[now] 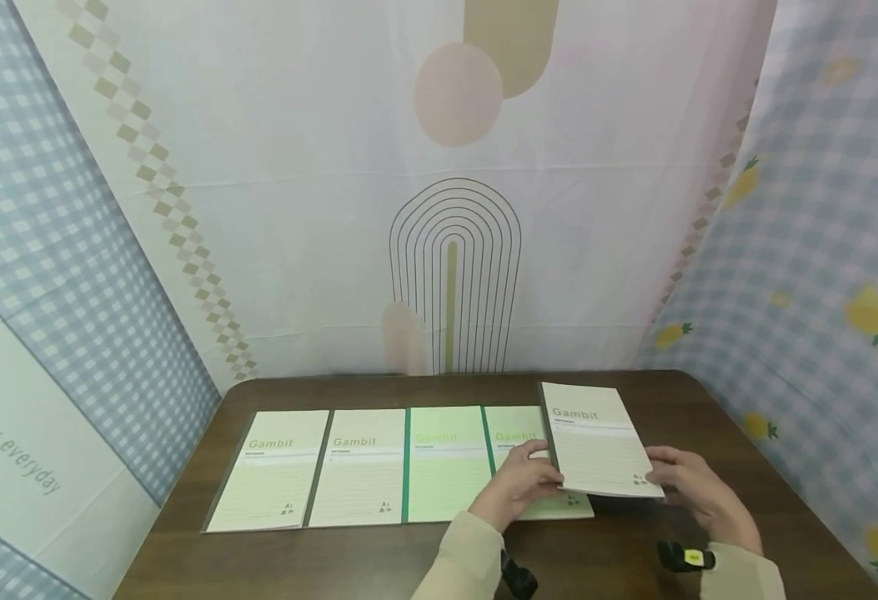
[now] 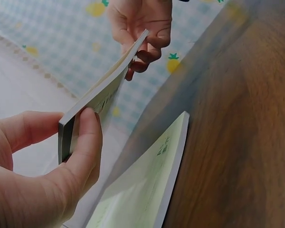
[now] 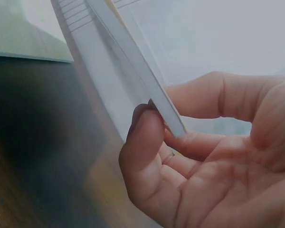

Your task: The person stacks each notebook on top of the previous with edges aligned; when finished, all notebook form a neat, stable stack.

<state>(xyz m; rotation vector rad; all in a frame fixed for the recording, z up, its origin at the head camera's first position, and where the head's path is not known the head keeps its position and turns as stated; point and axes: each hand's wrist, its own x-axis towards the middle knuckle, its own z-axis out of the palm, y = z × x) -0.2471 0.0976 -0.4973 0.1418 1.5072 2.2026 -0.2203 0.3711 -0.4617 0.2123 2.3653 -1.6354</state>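
Observation:
Both hands hold up a cream "Gambit" notebook with a dark spine, tilted above the table at the right end of a row of notebooks. The left hand pinches the spine side near its lower corner, thumb and fingers on opposite faces in the left wrist view. At the lower right corner, the right hand grips the edge between thumb and curled fingers. Beneath the left hand lies a green-spined notebook, partly hidden by that hand and the raised notebook. Another green-spined notebook adjoins it.
Two dark-spined cream notebooks continue the row leftward, lying flat edge to edge. The brown wooden table has a rounded far edge. Patterned cloth hangs behind it, with checked cloth on both sides.

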